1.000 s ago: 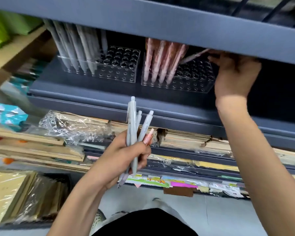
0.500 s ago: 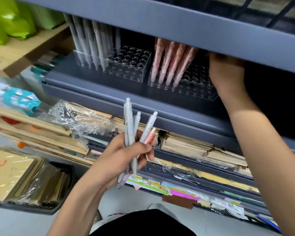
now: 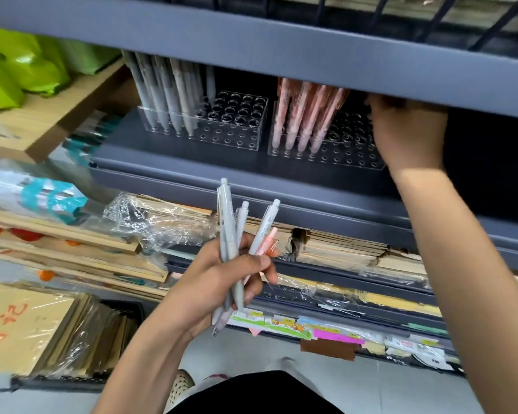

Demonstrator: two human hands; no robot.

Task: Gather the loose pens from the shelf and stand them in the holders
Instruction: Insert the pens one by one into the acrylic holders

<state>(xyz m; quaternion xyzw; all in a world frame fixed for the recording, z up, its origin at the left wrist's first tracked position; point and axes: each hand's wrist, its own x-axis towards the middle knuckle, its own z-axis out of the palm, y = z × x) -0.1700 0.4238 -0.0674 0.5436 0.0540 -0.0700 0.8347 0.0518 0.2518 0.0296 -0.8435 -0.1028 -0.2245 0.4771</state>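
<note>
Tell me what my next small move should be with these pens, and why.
Probably bring the right hand out from under the upper shelf and take the pink pen from the bundle in the left hand. The clear holder beside the right hand, with pink pens, shows free holes. Whether the right hand holds anything is hidden.
</note>
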